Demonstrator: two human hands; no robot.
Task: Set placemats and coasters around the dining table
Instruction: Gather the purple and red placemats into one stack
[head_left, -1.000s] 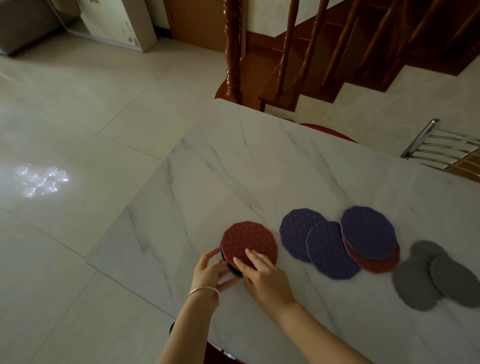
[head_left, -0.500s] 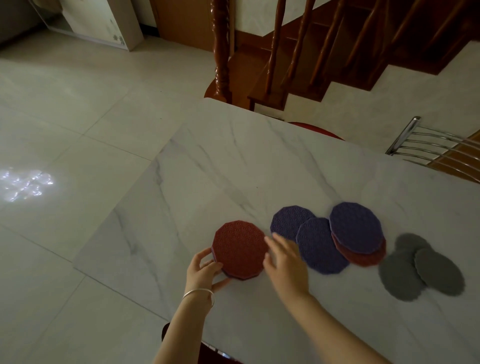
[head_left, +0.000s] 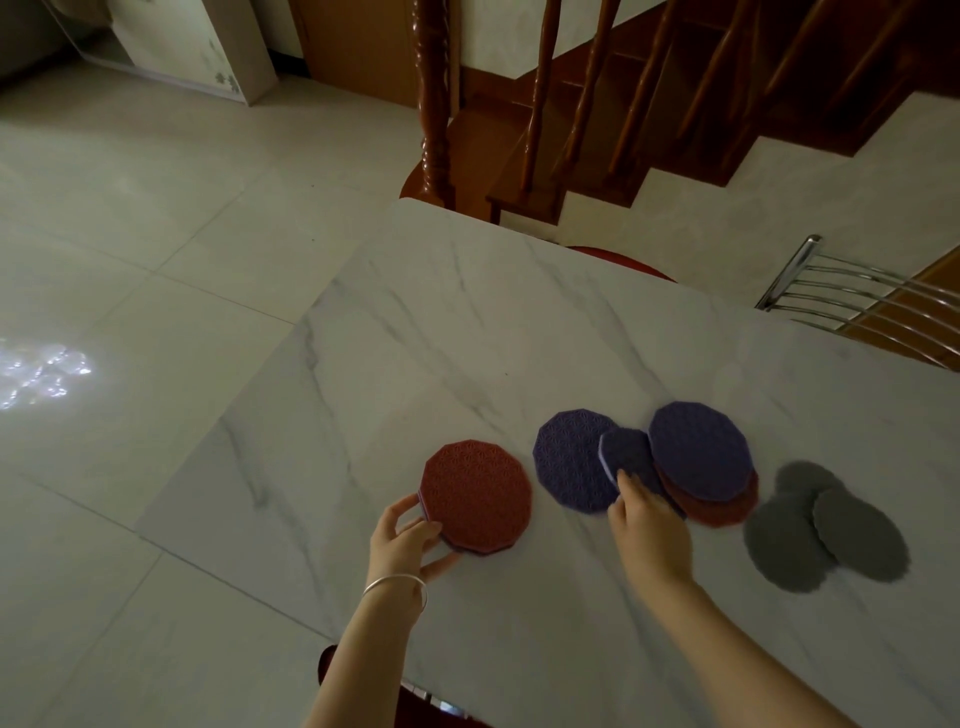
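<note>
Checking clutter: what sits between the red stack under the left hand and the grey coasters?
Head view: three purple mats, one lifting in the right hand, and a red mat separate the red stack from the grey coasters.

— Where does the single head view look from?

— From the person's head, standing at the near edge of the tabletop (head_left: 467, 322), angled forward and steeply down.

— How close?

— Near: both forearms rise from the bottom edge, and the left hand (head_left: 402, 540) and right hand (head_left: 652, 525) sit in the lower middle.

— And how wide?

— Wide-angle. The tiled floor (head_left: 130, 249) fills the left, the wooden staircase (head_left: 649, 93) runs across the top, and a metal chair back (head_left: 857, 301) shows at the right edge. There is no second view to overlap with.
</note>
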